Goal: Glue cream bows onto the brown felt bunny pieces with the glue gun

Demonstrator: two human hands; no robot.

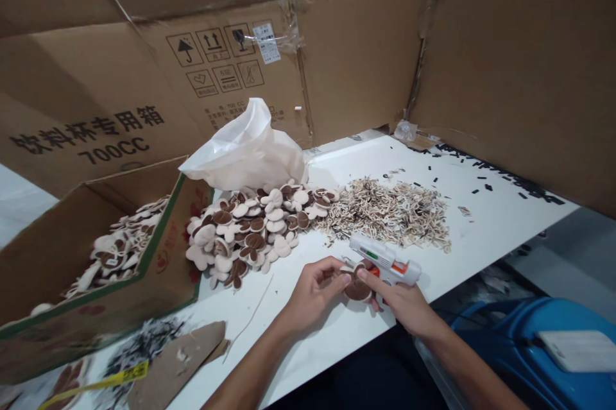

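My left hand (315, 288) is closed on a brown and cream fabric piece (357, 289), its thumb pressed on the brown face. The piece has rounded, ear-like lobes, partly hidden by my fingers. My right hand (402, 298) grips a white hot glue gun (380, 255) with an orange trigger, the nozzle pointing up and left. Its thumb also presses on the fabric piece. Just beyond both hands lies a heap of similar brown and cream pieces (274, 224). Right of that heap spreads a pile of small, pale, thin pieces (394, 211).
At left stands an open cardboard box (158, 256) with more fabric pieces inside. A white plastic bag (245, 153) sits behind the heap. Cardboard walls (366, 57) enclose the white table (486, 224). Small black bits (500, 172) lie at the back right. A blue container (553, 346) stands lower right.
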